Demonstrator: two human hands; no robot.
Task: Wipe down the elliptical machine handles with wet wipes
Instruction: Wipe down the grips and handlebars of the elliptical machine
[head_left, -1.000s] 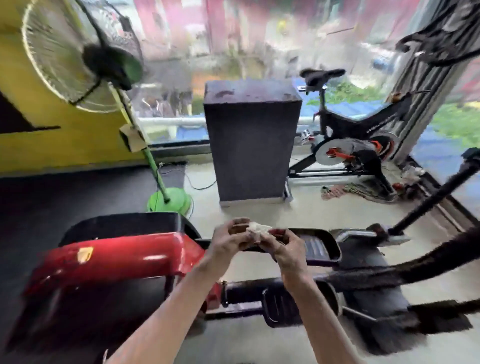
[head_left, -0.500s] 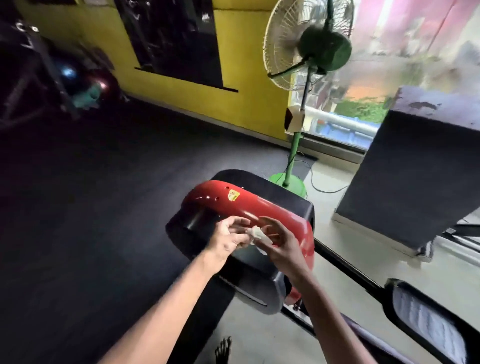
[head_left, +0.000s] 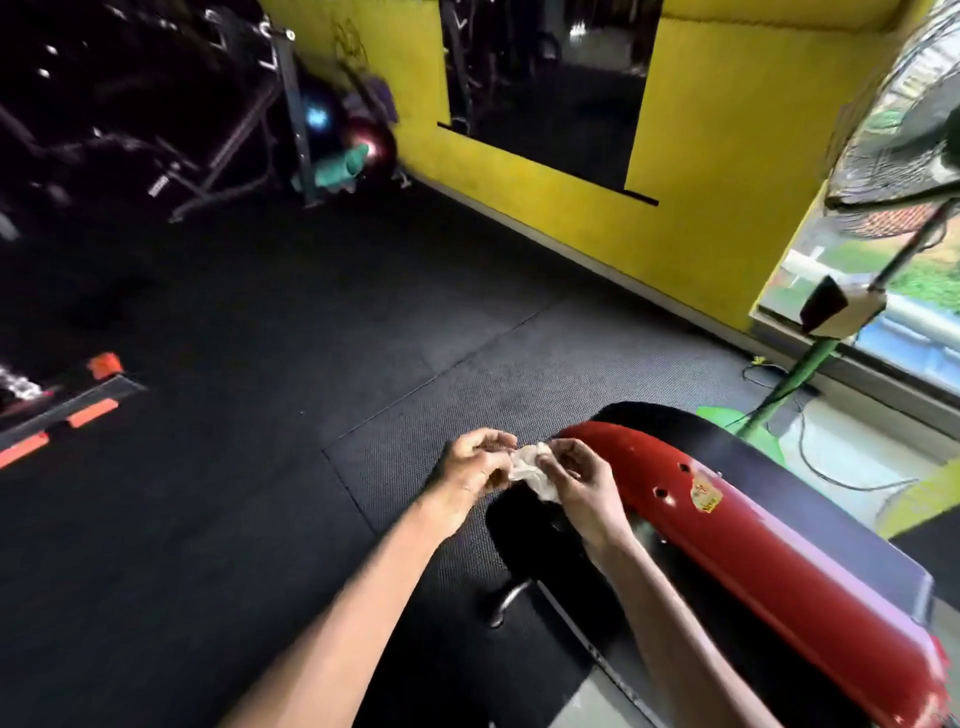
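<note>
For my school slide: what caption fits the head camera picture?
Left hand and right hand pinch a crumpled wipe beside the red machine cover.

Hands: we note the left hand (head_left: 475, 465) and right hand (head_left: 582, 483) close together, forearms reaching in from the bottom edge.
Grip: both pinch the wet wipe (head_left: 530, 467) between thumb and curled fingers.
Wipe: white, crumpled, bunched between the two hands.
Machine: we log the red cover (head_left: 753, 561) just beside the right hand, running to the lower right corner; it carries a small yellow sticker, and there is black housing beneath it.
Floor: black textured mat (head_left: 260, 467).
Background: yellow wall (head_left: 727, 156) with a dark panel (head_left: 545, 93); a fan (head_left: 800, 369) on a green pole at the right, before a window; blurred dark gym gear at the upper left.
</note>
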